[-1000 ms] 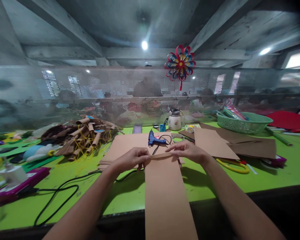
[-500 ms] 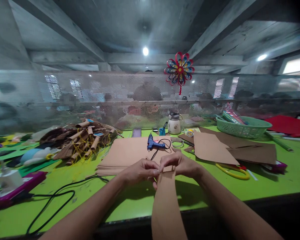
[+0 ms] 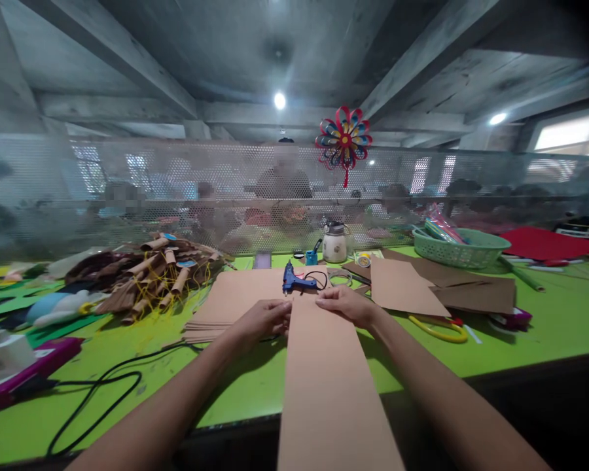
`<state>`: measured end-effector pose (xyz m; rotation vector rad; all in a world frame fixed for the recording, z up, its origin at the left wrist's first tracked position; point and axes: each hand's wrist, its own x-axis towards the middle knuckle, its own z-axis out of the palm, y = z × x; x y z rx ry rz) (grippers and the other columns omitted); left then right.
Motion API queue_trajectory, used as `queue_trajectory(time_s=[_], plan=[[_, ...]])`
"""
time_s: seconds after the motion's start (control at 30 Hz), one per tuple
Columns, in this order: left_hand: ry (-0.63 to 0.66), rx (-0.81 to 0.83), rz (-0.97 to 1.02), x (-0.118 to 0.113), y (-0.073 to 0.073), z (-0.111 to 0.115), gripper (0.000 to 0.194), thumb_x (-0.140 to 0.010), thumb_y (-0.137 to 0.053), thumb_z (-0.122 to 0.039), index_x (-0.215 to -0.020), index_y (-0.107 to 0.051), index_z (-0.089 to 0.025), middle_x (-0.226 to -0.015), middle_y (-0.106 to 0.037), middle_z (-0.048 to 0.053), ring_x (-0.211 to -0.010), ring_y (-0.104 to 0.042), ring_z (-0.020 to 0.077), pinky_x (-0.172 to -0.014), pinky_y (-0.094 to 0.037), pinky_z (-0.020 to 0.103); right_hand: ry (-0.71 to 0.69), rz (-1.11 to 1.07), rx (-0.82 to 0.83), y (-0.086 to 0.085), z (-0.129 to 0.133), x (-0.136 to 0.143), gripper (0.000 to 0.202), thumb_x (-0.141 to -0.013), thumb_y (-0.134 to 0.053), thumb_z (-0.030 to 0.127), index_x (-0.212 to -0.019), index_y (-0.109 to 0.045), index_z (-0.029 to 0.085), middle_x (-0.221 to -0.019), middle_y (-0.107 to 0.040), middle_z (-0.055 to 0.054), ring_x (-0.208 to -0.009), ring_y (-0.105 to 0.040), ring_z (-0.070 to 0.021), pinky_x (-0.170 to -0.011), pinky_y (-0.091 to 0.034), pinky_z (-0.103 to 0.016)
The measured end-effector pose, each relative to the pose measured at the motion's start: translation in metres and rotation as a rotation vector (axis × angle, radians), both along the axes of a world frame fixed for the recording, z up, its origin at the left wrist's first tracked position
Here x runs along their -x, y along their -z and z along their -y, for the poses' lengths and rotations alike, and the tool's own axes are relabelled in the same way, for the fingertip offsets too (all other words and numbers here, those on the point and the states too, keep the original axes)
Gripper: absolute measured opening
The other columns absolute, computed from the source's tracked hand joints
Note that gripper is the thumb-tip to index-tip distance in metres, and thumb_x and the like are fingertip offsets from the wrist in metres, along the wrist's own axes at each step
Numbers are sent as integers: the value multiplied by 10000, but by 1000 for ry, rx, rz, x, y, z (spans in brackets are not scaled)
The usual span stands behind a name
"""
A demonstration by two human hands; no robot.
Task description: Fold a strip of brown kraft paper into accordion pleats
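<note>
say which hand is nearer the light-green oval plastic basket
Right. The right hand is left of the basket, at the right edge of the long tan paper sheet; the left hand, by the sheet's left edge, is farther away.

Left hand (image 3: 271,319) and right hand (image 3: 346,305) hold a brown paper strip (image 3: 331,386) at its far end; beyond, a blue glue gun (image 3: 299,282) lies on stacked sheets (image 3: 238,293)

- Long rectangular paper strip (image 3: 328,386), lower centre: plain light brown.
- Pistol-shaped glue gun (image 3: 297,282), centre: blue.
- Broad flat bench (image 3: 250,400): lime green.
- Flower-shaped ornament (image 3: 344,140), upper centre: red, blue, yellow.
- Oval plastic basket (image 3: 488,247), right: pale green, hole-patterned.
- Oblong power strip (image 3: 61,358), lower left: magenta.
</note>
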<state>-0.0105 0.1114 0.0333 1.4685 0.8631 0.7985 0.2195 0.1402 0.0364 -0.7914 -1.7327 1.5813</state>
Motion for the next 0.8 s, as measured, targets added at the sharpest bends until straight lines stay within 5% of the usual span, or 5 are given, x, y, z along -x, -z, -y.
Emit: queue_trajectory(time_s=[0.1, 0.2, 0.37, 0.67, 0.8], plan=[[-50, -20, -19, 3, 6, -7, 520, -801, -571, -584, -962, -646, -95, -845, -655, 100, -678, -592, 138, -668, -459, 257, -100, 250, -153, 5, -6, 0, 336, -715, -695, 434, -670, -585, 120, -532, -431, 69, -479, -331, -50, -462, -222, -189], [-65, -208, -228, 0, 10, -9, 510, -825, -530, -561, -927, -667, -81, -801, -663, 87, -651, -569, 144, -628, -434, 251, -159, 402, -326, 9, -4, 5, 291, -773, -628, 380, -647, -572, 124, -547, -418, 63, -519, -340, -61, -497, -252, -197], [-22, -593, -546, -12, 15, -2, 351, -830, -537, -404, -898, -733, -121, -816, -705, 58, -739, -579, 173, -650, -406, 240, -88, 491, -485, 13, 7, 12, 192, -824, -562, 280, -744, -633, 120, -626, -523, 24, -593, -435, -91, -543, -323, -203], [-16, -806, -758, -23, 16, 8, 227, -832, -556, -323, -789, -712, -163, -726, -633, 33, -700, -527, 154, -652, -372, 250, 123, 608, -841, 22, 30, 7, 156, -821, -611, 238, -765, -725, 147, -779, -589, -43, -734, -532, -144, -649, -391, -233], [0, -840, -781, -23, 15, 11, 188, -833, -558, -283, -778, -687, -158, -729, -629, 30, -708, -536, 152, -676, -377, 250, 209, 585, -873, 26, 36, 0, 102, -789, -648, 193, -782, -738, 147, -747, -590, -43, -736, -543, -147, -665, -409, -236]])
